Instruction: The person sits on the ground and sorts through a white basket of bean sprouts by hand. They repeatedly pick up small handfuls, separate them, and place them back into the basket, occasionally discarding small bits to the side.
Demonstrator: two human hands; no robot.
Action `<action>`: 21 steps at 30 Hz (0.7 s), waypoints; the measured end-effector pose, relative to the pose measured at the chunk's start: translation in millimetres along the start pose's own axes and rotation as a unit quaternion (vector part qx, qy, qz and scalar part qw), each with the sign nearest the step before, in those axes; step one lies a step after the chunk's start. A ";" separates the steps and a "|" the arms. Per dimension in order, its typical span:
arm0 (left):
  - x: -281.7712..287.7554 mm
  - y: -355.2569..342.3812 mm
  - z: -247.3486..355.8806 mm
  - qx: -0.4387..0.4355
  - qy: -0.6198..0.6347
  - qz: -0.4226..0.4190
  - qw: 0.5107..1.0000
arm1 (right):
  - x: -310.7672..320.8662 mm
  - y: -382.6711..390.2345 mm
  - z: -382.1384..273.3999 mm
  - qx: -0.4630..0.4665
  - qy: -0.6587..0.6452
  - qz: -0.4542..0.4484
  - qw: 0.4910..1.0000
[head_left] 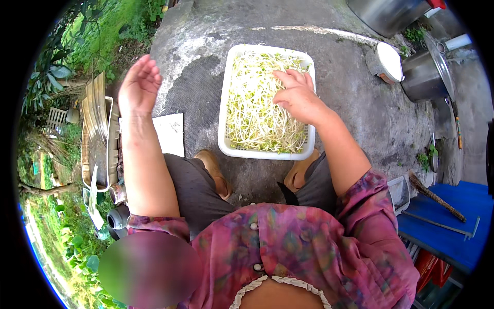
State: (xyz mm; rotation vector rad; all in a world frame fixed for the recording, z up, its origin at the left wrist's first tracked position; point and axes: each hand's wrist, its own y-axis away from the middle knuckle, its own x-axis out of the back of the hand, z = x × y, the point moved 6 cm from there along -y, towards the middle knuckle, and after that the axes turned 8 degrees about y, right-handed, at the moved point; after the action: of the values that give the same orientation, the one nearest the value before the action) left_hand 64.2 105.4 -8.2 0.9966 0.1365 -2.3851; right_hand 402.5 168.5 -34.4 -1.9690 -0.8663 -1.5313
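Clearly, from my remote view, the bean sprouts [257, 103] lay in a white basket [223, 138] at upper centre. My right hand [299, 98] was over them, thumb and fingers apart and empty; I couldn't tell whether they touched. My left hand [139, 87], at upper left, had loosely curled, empty fingers.

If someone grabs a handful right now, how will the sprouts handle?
The sprouts will probably lift as a floppy tangle, since their thin stems cross every which way. Slender stems also suggest they're fragile and could snap. Strays may spill: some lie near the rim of the white tray.
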 end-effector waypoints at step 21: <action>-20.6 13.9 -31.3 0.037 -0.160 -0.027 0.986 | 1.5 3.2 12.6 0.021 0.041 0.020 0.999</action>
State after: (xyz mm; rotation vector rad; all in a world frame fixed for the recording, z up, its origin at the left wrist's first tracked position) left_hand 103.0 112.0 -15.0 0.6344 -0.0449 -2.5806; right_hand 413.4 175.6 -36.1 -1.8703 -0.8127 -1.5469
